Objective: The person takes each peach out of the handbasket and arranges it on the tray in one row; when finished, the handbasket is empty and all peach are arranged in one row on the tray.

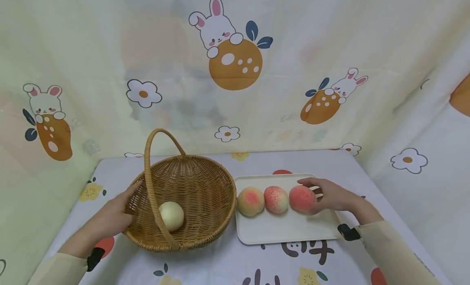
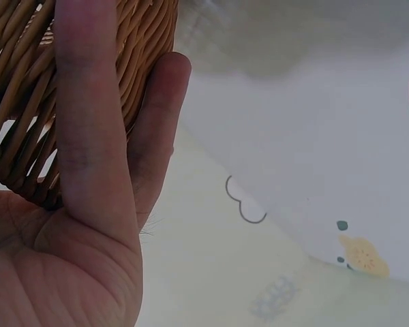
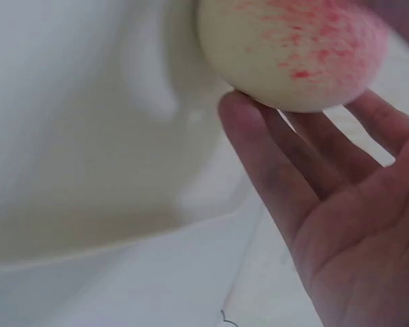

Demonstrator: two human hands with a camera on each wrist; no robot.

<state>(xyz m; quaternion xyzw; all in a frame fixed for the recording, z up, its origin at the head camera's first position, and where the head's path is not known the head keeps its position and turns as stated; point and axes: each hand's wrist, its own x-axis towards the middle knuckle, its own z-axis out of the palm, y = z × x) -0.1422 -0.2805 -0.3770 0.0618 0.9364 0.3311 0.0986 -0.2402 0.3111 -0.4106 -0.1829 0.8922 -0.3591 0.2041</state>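
A brown wicker basket (image 1: 205, 187) with an arched handle stands left of centre, tipped so its inside shows. In it lies one pale cream, round fruit (image 1: 171, 216). My left hand (image 1: 114, 213) rests against the basket's left side, its fingers straight along the outer weave (image 2: 140, 68). To the right, a white tray (image 1: 264, 232) carries a yellow-pink peach (image 1: 251, 201), a speckled peach (image 1: 276, 199) and a redder peach (image 1: 302, 198) in a row. My right hand (image 1: 332, 195) holds the redder peach between thumb and fingers, fingertips touching its pale side (image 3: 259, 61).
A patterned cloth (image 1: 205, 268) covers the table. Behind it and at both sides hangs a printed curtain (image 1: 176, 44) with rabbits and flowers. The tray's left edge is close beside the basket's rim.
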